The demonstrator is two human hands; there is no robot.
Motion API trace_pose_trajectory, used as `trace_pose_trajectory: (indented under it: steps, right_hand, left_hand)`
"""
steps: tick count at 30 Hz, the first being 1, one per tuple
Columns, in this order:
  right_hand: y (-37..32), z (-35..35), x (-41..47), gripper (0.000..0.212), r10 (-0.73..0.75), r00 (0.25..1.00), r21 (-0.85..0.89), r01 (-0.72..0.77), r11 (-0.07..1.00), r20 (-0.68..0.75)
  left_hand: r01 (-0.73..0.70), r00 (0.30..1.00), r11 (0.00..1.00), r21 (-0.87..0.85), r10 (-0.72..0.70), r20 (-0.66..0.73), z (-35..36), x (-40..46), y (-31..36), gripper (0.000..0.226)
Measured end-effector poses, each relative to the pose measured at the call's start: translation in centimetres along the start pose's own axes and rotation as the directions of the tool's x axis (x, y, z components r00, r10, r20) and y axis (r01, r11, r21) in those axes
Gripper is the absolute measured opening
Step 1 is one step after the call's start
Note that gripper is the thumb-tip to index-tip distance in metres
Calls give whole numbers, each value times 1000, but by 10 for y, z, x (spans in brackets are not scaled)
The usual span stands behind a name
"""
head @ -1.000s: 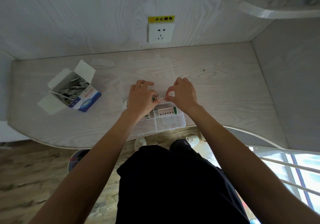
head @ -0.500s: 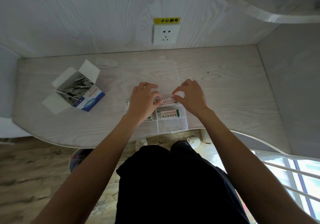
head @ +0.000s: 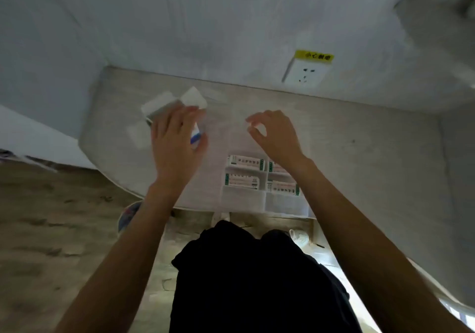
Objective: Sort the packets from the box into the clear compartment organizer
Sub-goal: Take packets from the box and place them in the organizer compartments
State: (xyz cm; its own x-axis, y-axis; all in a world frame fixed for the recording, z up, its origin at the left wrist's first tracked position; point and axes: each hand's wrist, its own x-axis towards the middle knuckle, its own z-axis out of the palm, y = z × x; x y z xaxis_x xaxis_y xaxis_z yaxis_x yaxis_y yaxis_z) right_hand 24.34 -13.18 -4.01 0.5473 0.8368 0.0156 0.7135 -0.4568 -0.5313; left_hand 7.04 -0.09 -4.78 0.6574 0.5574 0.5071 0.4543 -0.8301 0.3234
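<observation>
Two hands are working above the pale wood-grain table (head: 359,132). Farthest left, the small cardboard box (head: 164,106), white with a blue corner and its flaps standing open, is sitting near the table's rounded edge, and the left hand (head: 174,140) is hovering over it with straight, spread fingers, gripping nothing; whether it is touching the card cannot be told through the motion blur. The step in hand looks like fetching another packet, so the fingers are best dipping straight down between the flaps and pinching a single thin packet by its edge, since light card is likely to slide if nudged sideways. Further right, the right hand (head: 275,134) is floating above the organizer's clear lid, thumb and forefinger curling toward each other with nothing visible between them. Below it, the clear compartment organizer (head: 244,201) is lying at the near edge, a rigid see-through plastic tray, with flat rectangular packets (head: 246,161) printed in red and green filling four cells while the nearest cells are looking unfilled. Farther right, a white wall socket (head: 305,74) is sitting under a yellow label.
</observation>
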Motion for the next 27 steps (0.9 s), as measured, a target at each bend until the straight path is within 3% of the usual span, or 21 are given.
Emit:
trace_pose_trajectory:
  steps: [3,5,8,13,16,21,23,27]
  right_hand:
    - [-17,20,44,23,-57,998,3,57,998,6]
    - [-24,36,73,28,-46,997,-65,49,997,55]
    - [-15,53,103,40,49,989,-217,-18,976,137]
    - [-19,79,132,48,118,978,-414,-37,909,171]
    - [-19,82,134,38,112,981,-461,-28,887,156]
    - [-19,82,127,8,-64,989,-580,130,804,133]
    - [-20,81,124,17,-145,982,-646,190,739,124]
    - [-19,79,116,9,-137,973,-690,229,687,187]
  left_hand:
    - [112,991,990,83,-118,70,-7,-3,-36,59]
    - [193,971,981,30,-195,139,-7,-5,-54,68]
    - [273,934,961,-48,-253,252,-2,-6,-60,66]
    - [314,914,948,-49,-287,288,-2,0,-69,62]
    - [300,920,952,-60,-272,281,-4,4,-70,61]
    - [311,922,948,-73,-282,266,-7,4,-69,61]
    - [313,921,947,-71,-284,265,-8,4,-70,60]
    - [318,921,946,-68,-291,259,-8,1,-68,53]
